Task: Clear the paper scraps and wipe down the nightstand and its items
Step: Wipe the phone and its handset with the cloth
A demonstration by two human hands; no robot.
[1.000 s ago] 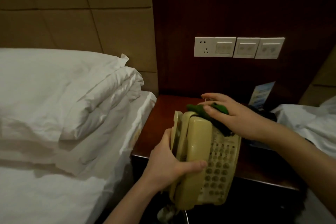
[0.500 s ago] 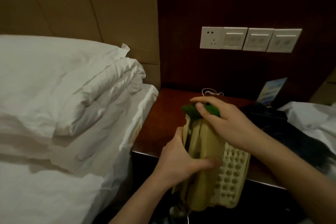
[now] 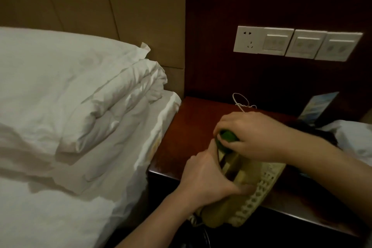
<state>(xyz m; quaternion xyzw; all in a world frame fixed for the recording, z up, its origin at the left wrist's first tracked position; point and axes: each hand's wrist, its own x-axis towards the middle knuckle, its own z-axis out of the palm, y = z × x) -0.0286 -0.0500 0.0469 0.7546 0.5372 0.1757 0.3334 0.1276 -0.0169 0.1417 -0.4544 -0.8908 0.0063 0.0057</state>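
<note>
A cream telephone (image 3: 259, 193) is held tilted over the front edge of the dark wooden counter (image 3: 193, 127), its keypad turned toward the right and its lower end hanging past the counter's edge. The telephone's left side and handset are gripped by the left hand (image 3: 205, 179), with the thumb laid across the front and the fingers curled round the body. A green cloth (image 3: 226, 139) is bunched under the right hand (image 3: 253, 137), whose grip is closed on the cloth and pressed against the top end of the telephone. A thin white cord (image 3: 240, 102) is looped on the counter just behind the right hand. A small upright card (image 3: 316, 106) is seen at the counter's back right corner. A row of white wall switches (image 3: 298, 44) is mounted on the dark panel above. A bed with folded white bedding (image 3: 80, 96) is just beside the counter on the left.
</note>
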